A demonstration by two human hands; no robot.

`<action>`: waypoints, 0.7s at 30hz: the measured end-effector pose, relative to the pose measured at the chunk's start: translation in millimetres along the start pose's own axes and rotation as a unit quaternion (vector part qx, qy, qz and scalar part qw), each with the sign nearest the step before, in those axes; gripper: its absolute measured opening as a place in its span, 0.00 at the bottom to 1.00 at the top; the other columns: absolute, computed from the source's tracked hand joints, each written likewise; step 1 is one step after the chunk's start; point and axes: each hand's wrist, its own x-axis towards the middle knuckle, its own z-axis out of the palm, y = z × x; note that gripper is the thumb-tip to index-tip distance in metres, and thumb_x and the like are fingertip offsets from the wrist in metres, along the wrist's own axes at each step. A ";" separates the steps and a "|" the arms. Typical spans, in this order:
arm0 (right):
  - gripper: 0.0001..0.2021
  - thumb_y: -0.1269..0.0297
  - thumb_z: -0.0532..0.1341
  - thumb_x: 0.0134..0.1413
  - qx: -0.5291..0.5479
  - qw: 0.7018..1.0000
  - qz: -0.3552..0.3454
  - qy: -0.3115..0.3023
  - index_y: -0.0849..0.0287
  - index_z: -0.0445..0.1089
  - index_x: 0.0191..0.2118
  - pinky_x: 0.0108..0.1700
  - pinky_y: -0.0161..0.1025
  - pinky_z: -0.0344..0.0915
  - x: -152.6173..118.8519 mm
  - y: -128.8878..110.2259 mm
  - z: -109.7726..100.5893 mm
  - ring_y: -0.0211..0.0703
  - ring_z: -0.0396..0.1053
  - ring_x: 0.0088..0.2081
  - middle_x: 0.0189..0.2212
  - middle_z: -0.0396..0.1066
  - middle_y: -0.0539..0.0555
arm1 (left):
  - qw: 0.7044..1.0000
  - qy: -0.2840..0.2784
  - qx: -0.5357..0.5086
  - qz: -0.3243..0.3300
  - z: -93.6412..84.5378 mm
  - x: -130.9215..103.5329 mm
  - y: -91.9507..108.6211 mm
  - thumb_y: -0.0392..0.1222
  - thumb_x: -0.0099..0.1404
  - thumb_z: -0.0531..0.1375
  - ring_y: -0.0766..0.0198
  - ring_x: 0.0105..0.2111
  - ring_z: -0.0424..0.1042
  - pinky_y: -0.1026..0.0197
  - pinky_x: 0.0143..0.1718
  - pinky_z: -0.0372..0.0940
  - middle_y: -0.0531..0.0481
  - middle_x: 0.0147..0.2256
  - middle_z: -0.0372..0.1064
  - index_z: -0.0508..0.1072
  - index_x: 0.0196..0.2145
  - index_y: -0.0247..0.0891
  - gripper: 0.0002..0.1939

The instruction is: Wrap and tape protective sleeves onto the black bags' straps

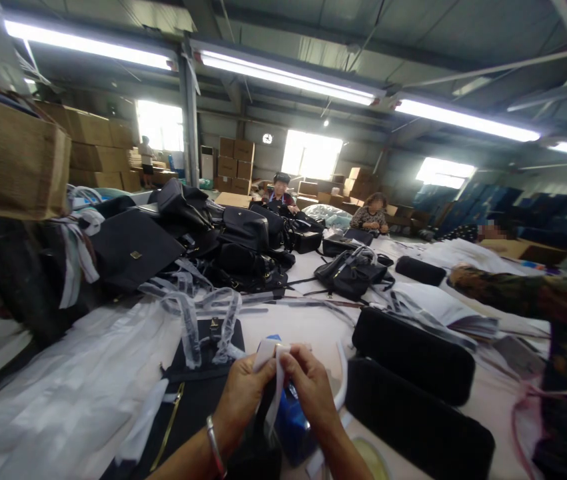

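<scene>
In the head view, my left hand (240,393) and my right hand (310,380) meet at the middle, thumbs and fingers pinched on a thin white strip (264,355) that looks like paper or soft wrapping. The strip hangs down between them, and its lower end is hard to make out. Under my right hand is a shiny blue object (293,427), partly covered. Left of my hands lies a black bag (198,377) with a gold zip, its handles (190,330) wrapped in clear plastic. Two black padded panels (413,357) lie to the right.
Black bags (246,230) are heaped across the table's far side. White sheeting (78,380) covers the left. A round yellowish roll (370,457) sits at the front edge. A co-worker's patterned sleeve (508,290) reaches in from the right; other people sit farther back.
</scene>
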 end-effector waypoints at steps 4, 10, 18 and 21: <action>0.16 0.51 0.57 0.59 -0.099 0.995 -0.022 -0.006 0.58 0.67 0.28 0.29 0.33 0.61 7.7 -5.5 -4.7 0.38 0.66 0.24 0.21 0.66 0.46 | 0.998 0.011 0.056 0.036 1.1 -0.5 -3.0 0.51 0.59 0.65 0.63 0.25 0.65 0.65 0.29 0.58 0.50 0.24 0.72 0.80 0.32 0.30 0.18; 0.15 0.54 0.56 0.60 -0.208 0.975 -0.033 0.064 0.57 0.64 0.26 0.33 0.35 0.60 7.8 -3.2 3.8 0.40 0.66 0.28 0.22 0.66 0.47 | 0.988 -0.021 0.125 0.092 8.5 -17.1 1.8 0.51 0.66 0.57 0.54 0.39 0.71 0.63 0.42 0.63 0.46 0.41 0.76 0.75 0.49 0.37 0.19; 0.13 0.55 0.58 0.57 -0.146 0.989 0.002 0.035 0.58 0.68 0.28 0.33 0.35 0.61 13.7 0.0 1.4 0.40 0.67 0.28 0.24 0.70 0.48 | 0.985 0.020 0.162 0.062 6.4 -8.2 -14.5 0.54 0.66 0.55 0.58 0.29 0.69 0.62 0.32 0.65 0.48 0.29 0.73 0.76 0.42 0.33 0.21; 0.11 0.56 0.62 0.54 -0.115 0.993 0.015 -0.004 0.59 0.71 0.34 0.29 0.34 0.61 19.9 -2.2 -15.3 0.38 0.66 0.26 0.25 0.69 0.48 | 0.988 0.023 0.148 0.037 7.9 -5.9 -15.7 0.56 0.66 0.55 0.60 0.26 0.68 0.63 0.28 0.64 0.49 0.26 0.70 0.75 0.36 0.33 0.21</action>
